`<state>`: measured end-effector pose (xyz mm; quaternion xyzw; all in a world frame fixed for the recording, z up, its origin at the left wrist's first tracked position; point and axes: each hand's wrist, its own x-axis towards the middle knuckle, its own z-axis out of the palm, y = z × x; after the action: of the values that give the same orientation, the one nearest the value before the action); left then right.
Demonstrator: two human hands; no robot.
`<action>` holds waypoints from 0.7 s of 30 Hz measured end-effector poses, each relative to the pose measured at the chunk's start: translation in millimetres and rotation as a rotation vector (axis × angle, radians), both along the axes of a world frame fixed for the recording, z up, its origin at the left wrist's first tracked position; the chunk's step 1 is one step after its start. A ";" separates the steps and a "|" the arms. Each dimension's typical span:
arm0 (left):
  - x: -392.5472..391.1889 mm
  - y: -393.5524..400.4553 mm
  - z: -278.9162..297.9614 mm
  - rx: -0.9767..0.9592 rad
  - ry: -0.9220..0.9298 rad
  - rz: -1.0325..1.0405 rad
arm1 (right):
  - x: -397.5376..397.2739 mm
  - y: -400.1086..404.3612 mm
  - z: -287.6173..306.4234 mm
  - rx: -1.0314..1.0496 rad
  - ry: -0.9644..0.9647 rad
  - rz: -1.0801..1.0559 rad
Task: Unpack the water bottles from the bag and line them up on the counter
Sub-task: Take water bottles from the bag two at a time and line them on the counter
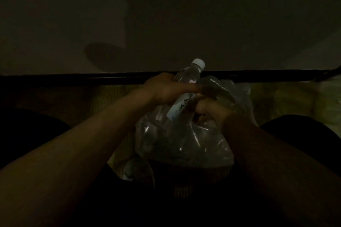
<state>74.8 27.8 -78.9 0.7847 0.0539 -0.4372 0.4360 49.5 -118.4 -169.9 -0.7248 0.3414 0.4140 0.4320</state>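
The scene is very dark. A clear water bottle [186, 86] with a white cap and a white label sticks up, tilted right, out of a clear plastic bag [184, 140] in the middle of the view. My left hand [166, 88] grips the bottle around its upper body. My right hand [208, 112] holds the bag's crumpled plastic just right of the bottle's label. Another bottle [136, 171] lies low, below the bag's left corner, only dimly visible. What else the bag holds is too dark to tell.
A dark ledge [73, 77] runs across the view behind the bag, with a plain wall [166, 14] above it. A striped mat-like surface [110, 101] lies under the bag. My dark-clothed knees [304, 134] flank it on both sides.
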 end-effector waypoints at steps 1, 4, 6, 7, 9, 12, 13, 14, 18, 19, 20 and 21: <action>1.0 -3.9 1.2 -0.003 -0.008 -0.025 | 1.7 -7.5 4.1 -0.014 -0.034 0.016; 5.7 -14.3 -0.6 -0.024 -0.038 -0.054 | 2.0 -35.5 9.6 -0.186 -0.255 0.300; 8.1 -21.8 -0.6 -0.053 -0.035 -0.053 | -3.2 -50.9 10.7 -0.281 -0.376 0.413; 9.5 -25.0 -1.7 -0.060 -0.039 -0.048 | -6.8 -55.5 17.7 -0.287 -0.408 0.370; 8.7 -31.3 -1.7 -0.077 -0.066 -0.042 | -11.1 -64.1 27.4 -0.268 -0.485 0.341; 4.5 -37.5 0.3 -0.088 -0.188 -0.058 | -18.2 -71.7 53.8 -0.128 -0.577 0.258; 3.3 -38.0 1.5 -0.097 -0.218 -0.066 | -19.6 -73.5 63.8 -0.030 -0.613 0.197; 2.5 -38.7 3.8 -0.117 -0.236 -0.068 | -21.7 -76.3 74.0 0.072 -0.628 0.132; 4.2 -33.9 9.5 -0.282 -0.140 0.071 | -22.2 -79.0 84.8 0.293 -0.647 -0.095; 4.8 -32.3 9.6 -0.323 -0.124 0.093 | -22.2 -78.4 86.3 0.320 -0.658 -0.151; 4.4 -30.9 10.3 -0.362 -0.127 0.101 | -22.0 -76.6 90.0 0.350 -0.666 -0.220; 3.6 -29.4 12.8 -0.393 -0.139 0.101 | -21.8 -74.7 92.6 0.403 -0.683 -0.305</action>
<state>78.4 -1.6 -66.1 0.7092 -0.0236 -0.3616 0.6048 27.7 -193.2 -77.4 -0.6624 0.1944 0.1399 0.7098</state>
